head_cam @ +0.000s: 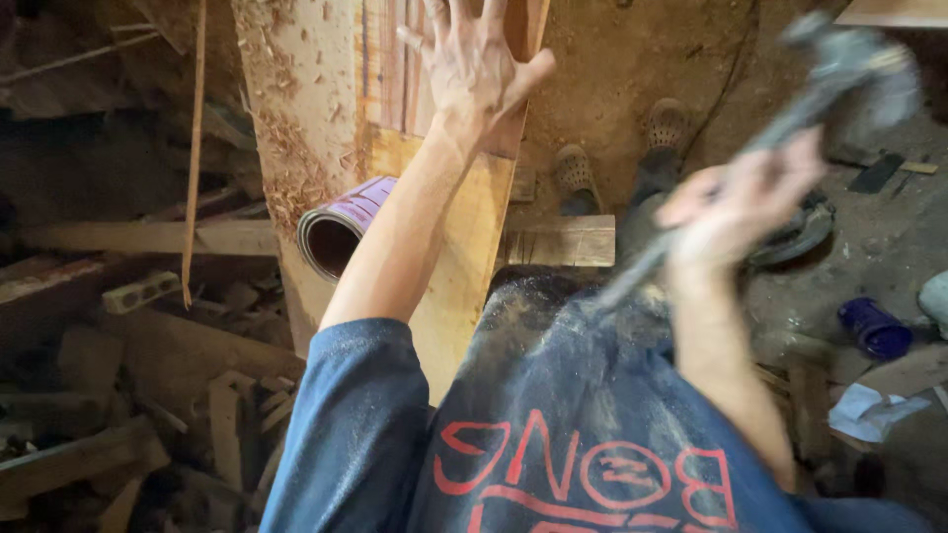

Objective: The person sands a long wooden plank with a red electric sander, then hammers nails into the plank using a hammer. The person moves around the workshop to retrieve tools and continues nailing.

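My left hand (472, 65) lies flat with fingers spread on a long wooden plank (464, 237) that runs from my lap away toward the top of the view. My right hand (736, 202) is closed around the shaft of a grey hammer (839, 79), raised at the right and blurred by motion. A roll of purple-backed sandpaper (341, 225) lies on the plank just left of my left forearm. My feet in perforated shoes (620, 148) stand on the dirt floor beyond the plank.
Wood shavings cover a wider pale board (296, 109) to the left of the plank. Offcuts and scrap wood (148, 395) pile up at the left. A blue plastic cup (874, 328) and crumpled white paper (869, 410) lie on the floor at the right.
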